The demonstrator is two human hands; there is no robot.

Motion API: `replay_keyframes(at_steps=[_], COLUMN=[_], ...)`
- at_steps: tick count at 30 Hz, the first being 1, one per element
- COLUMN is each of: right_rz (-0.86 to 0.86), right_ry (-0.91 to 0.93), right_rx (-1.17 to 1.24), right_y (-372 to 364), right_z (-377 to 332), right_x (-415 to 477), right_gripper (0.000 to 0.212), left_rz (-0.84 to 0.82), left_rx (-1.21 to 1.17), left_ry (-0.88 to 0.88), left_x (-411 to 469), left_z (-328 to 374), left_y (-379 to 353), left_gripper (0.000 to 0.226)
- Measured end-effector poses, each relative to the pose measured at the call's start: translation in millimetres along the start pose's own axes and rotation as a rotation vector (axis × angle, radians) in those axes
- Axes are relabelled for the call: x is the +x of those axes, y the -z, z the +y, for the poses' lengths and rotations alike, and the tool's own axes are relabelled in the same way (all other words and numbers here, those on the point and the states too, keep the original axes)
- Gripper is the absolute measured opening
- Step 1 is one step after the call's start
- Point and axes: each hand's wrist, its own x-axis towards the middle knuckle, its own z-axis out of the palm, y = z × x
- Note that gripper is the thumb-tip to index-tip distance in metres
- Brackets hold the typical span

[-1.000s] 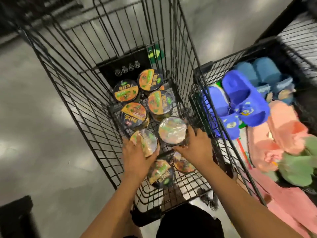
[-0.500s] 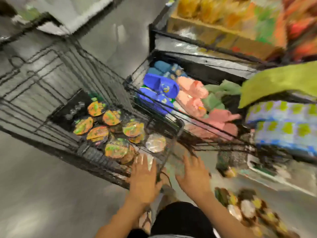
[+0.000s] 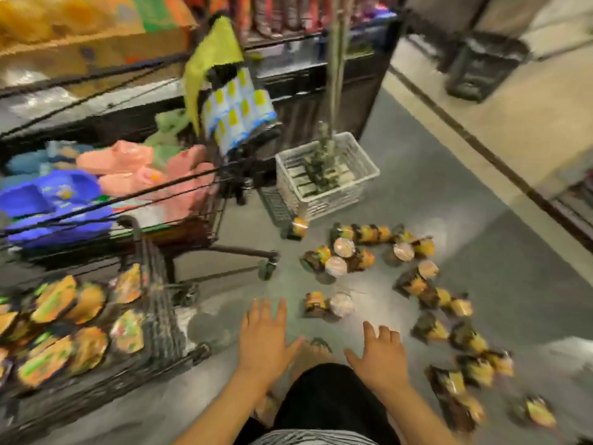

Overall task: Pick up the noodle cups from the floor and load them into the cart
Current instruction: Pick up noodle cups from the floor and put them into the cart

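One floor (image 3: 449,187): grey and glossy; a paler strip edged by a dark line runs along the far right.
Shelving (image 3: 353,91): spans the top of the view; the goods on it are too blurred to name.
Slipper cart (image 3: 231,249): wire, left of centre; holds blue slippers (image 3: 48,194) and pink slippers (image 3: 122,155), with a blue-and-yellow pack (image 3: 237,114) at its far end.
Loading cart (image 3: 157,316): black wire, lower left, its end wall facing the person; well to the left of the left grip.
White basket (image 3: 324,200): on the floor beyond the scattered cups, just beside the slipper cart.
Dark crate (image 3: 484,65): top right, well apart from the rest.
Cups in the cart (image 3: 64,316): many, orange-green lids facing up, packed close; blurred.
Cups on the floor (image 3: 353,252): many, in a loose arc from ahead of the grips round to the lower right edge; most lie on their sides, a few show pale round ends.
Nearest pair (image 3: 327,305): two cups lying together, just ahead of the grips and between them; neither grip touches them.
Left grip (image 3: 263,342): palm down, fingers straight and spread, holding nothing; the nearest pair lies just right of its fingertips.
Right grip (image 3: 380,358): palm down, fingers spread, empty; the nearest pair lies ahead and left of its fingertips, and more cups lie near on its right.
Foot (image 3: 313,351): in a sandal, on the floor between the two grips.
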Motion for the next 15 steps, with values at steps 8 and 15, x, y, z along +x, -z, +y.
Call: replay_keyframes(at_steps=[8,15], right_rz=[-0.067,-0.152], right_ry=[-0.282,-0.347], right_rx=[0.123,0.185], right_y=[-15.5,1.4], right_z=[143.2,308.4], right_x=[-7.3,31.4], right_gripper=[0.072,0.071], left_rz=[-0.083,-0.183], left_rx=[0.093,0.123], left_ry=[-0.114,-0.150], left_x=[35.1,71.2], left_z=[132.2,302.0], left_y=[-26.0,-54.1], left_gripper=[0.087,0.086])
